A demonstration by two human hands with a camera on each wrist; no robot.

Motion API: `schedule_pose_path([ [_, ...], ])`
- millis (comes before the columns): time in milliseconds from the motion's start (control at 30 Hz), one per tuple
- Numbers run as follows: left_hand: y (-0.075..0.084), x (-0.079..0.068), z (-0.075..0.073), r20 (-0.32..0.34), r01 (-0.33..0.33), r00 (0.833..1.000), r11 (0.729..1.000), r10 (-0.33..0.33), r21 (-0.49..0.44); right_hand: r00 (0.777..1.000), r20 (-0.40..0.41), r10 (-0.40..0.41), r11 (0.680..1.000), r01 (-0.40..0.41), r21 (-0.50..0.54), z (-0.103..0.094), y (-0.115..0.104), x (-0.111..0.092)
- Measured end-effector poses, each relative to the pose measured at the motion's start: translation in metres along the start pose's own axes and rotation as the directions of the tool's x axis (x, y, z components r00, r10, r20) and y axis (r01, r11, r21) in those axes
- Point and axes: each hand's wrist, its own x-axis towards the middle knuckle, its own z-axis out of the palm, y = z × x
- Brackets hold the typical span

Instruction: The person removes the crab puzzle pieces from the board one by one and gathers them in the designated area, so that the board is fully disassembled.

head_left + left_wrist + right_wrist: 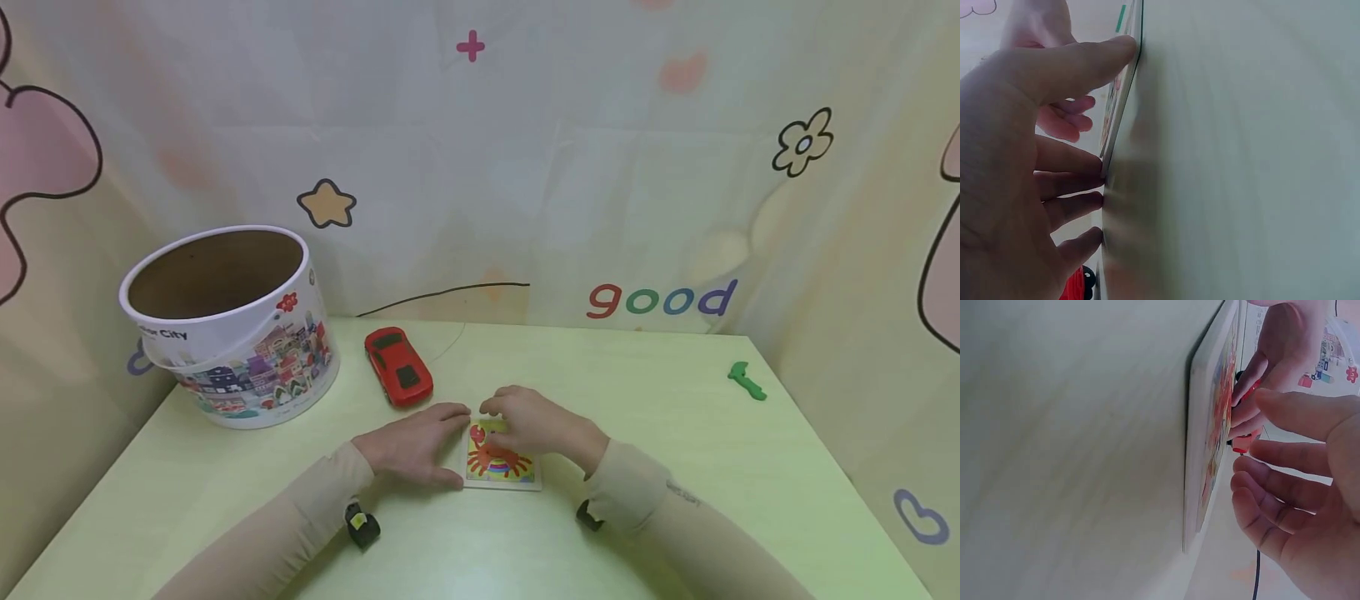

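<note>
At lower centre, the left hand [416, 443], fingers spread, touches the crab board [498, 468]; the right hand [542, 425] hovers, thumb and fingers apart.

Around me, what looks like a play corner: cartoon-printed curtain [420, 108] across the top of the frame, red toy car [397, 367] left of centre, crab picture board [501, 463] at lower centre.

A long, light tan left sleeve [277, 525] and a matching right sleeve [690, 525] are worn. Tiny dark letters [683, 493] are printed near the right cuff [626, 483]. A little black box [365, 534], marked with yellow, is worn at the left cuff [337, 479]; another black box [588, 517] is worn at the right.
</note>
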Motion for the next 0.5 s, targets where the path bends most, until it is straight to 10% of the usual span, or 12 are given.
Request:
schedule_pose_path([
  [500, 0.0012, -0.0007, -0.0003, -0.012, -0.006, 1.0, 1.0, 0.005, -0.026, 1.0, 0.023, 0.014, 1.0, -0.013, -0.022, 0.0043, -0.0042, 0.0082],
])
